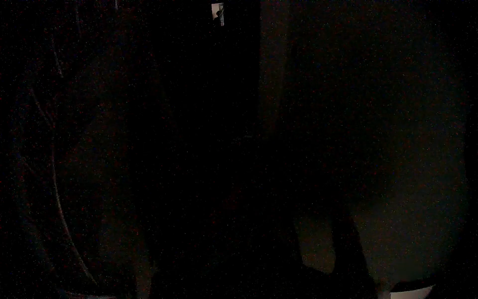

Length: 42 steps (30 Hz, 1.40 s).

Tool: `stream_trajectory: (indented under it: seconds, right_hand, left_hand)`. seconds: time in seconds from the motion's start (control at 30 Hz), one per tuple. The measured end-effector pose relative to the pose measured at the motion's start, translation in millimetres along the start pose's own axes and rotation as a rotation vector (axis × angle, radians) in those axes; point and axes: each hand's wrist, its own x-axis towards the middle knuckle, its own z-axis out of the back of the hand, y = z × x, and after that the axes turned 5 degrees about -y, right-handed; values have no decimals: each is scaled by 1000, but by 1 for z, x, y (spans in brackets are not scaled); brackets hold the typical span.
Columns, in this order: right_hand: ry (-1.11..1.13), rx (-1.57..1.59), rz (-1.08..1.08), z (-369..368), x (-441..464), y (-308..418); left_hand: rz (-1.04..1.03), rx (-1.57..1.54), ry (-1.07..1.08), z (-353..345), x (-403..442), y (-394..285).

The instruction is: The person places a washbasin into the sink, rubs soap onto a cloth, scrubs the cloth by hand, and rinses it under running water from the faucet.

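Almost everything in the head view is too dark to make out. Neither my left hand nor my right hand can be recognised, and nothing held is visible. A black shape (pixel 348 244) stands out against a dim surface at the lower right; what it is, I cannot tell.
A small bright opening (pixel 215 10) at the top holds a dark silhouette. Beside it runs a faint upright strip (pixel 273 60). A dim wall-like surface (pixel 423 214) fills the right, a thin pale curved line (pixel 60 212) the left. A pale patch (pixel 411 293) shows at the bottom right.
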Motion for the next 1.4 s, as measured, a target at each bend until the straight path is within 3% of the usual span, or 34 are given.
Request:
stream_trajectory:
  seconds: [1.0, 1.1, 1.17, 1.37, 1.4]
  right_hand:
    - [60, -279, -143, -12, 22, -97]
    - [84, -366, -132, -14, 5, -105]
    - [127, -429, -141, -27, 9, -105]
    - [140, -503, 15, -65, -21, -102]
    - [144, -461, 48, -82, -30, -107]
  left_hand:
    - [232, 137, -59, 43, -97, -114]
    - [276, 87, -8, 32, -130, -106]
    - [261, 76, 36, 14, -137, -61]
    - [195, 56, 22, 27, -166, -94]
    - [260, -12, 43, 20, -174, -91]
